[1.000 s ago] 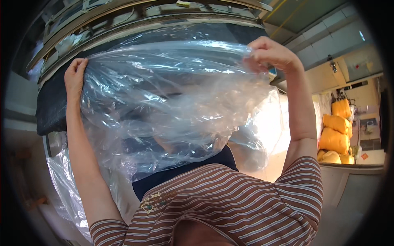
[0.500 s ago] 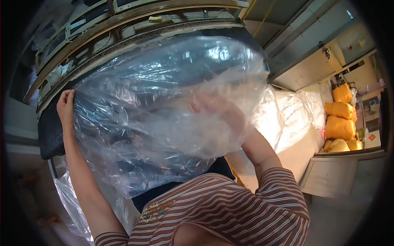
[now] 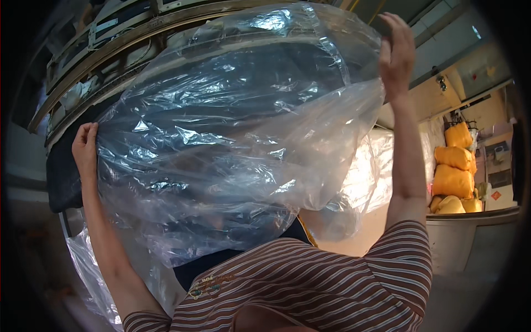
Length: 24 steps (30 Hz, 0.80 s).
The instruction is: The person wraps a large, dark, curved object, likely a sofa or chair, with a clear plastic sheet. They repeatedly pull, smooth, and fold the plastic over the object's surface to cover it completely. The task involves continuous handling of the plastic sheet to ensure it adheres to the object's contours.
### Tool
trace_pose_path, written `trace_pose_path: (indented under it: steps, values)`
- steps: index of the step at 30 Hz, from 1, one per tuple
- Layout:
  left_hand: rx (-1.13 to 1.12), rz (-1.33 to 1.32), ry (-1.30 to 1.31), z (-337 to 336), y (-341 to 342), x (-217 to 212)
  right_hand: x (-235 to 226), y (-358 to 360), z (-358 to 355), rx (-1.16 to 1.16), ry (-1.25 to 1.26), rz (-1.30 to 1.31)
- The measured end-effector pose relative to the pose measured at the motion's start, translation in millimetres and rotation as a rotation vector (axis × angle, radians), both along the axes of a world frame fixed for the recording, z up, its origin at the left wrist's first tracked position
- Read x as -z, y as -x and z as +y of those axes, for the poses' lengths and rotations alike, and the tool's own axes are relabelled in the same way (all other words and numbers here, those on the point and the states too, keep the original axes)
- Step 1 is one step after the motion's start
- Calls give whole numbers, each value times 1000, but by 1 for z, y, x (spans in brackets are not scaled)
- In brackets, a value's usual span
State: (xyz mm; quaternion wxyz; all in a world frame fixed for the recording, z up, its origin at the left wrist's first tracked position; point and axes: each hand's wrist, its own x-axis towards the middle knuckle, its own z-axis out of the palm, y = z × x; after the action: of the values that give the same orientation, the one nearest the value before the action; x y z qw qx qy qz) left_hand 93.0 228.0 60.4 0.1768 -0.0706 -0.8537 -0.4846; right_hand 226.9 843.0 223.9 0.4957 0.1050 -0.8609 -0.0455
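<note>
Spanning most of the head view, a large piece of clear plastic film (image 3: 221, 127) hangs loosely between the person's two hands, over a dark-covered table (image 3: 63, 180). It looks largely opened out, with its far right part billowing up; judging by how it lies, what remains is slack, since wrinkles run across its middle and its near portion bunches beside the striped shirt (image 3: 315, 271). The left hand (image 3: 84, 150) pinches the film's left edge between thumb and fingers, its arm reaching almost straight up the left side. The right hand (image 3: 397, 58) is raised at the far right, thumb and fingers well apart, elbow slightly bent; whether the film touches its fingertips is hard to tell through the transparent folds. More crumpled plastic (image 3: 94, 276) hangs at the near left, and yellow bundles (image 3: 453, 180) are stacked well apart on the right.
</note>
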Motion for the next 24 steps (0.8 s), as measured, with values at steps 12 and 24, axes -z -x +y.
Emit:
trace_pose_path:
  steps: [12,24]
  values:
    - [-121,164,241,-42,-45,21,123,63,-69,-119,162,-401]
    - [-177,115,177,-44,-41,27,148,175,-93,-100,175,-552]
